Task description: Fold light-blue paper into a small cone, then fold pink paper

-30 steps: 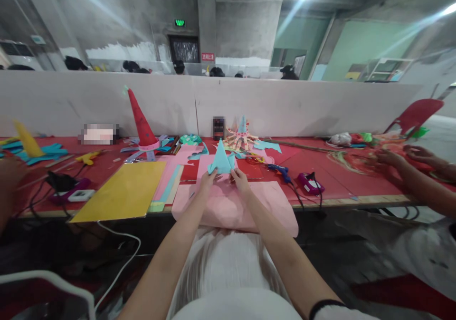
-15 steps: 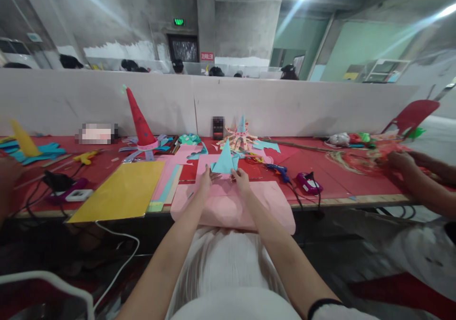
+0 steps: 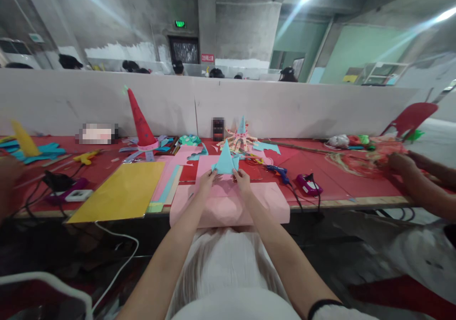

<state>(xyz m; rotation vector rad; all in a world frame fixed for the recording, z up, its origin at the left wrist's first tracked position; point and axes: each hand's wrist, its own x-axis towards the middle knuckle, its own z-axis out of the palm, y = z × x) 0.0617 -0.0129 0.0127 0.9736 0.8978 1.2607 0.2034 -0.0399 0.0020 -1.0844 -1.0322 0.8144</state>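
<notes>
I see a white partition [image 3: 306, 103]; behind it, a door [image 3: 184, 50] and green sign [image 3: 180, 24]; near its right end, a red chair [image 3: 415, 116]

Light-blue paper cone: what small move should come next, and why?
Perhaps press the right-side flap of the light-blue paper cone inward with the right hand, the left hand steadying the base: that flap sticks outward, just above the right fingertips.

At the centre of the frame, the left hand [image 3: 207, 180] and the right hand [image 3: 242, 180] hold a light blue paper cone [image 3: 225, 160] at either side of its base, point upward, above pink paper [image 3: 269, 207]. Left of centre, a leaning red cone [image 3: 140, 120] rises behind a yellow sheet [image 3: 123, 187]. Right of centre lie a blue glue gun [image 3: 280, 172] and a purple device [image 3: 308, 185]; at the right edge, another person's hand [image 3: 399, 164] is at reddish strands [image 3: 383, 151].
</notes>
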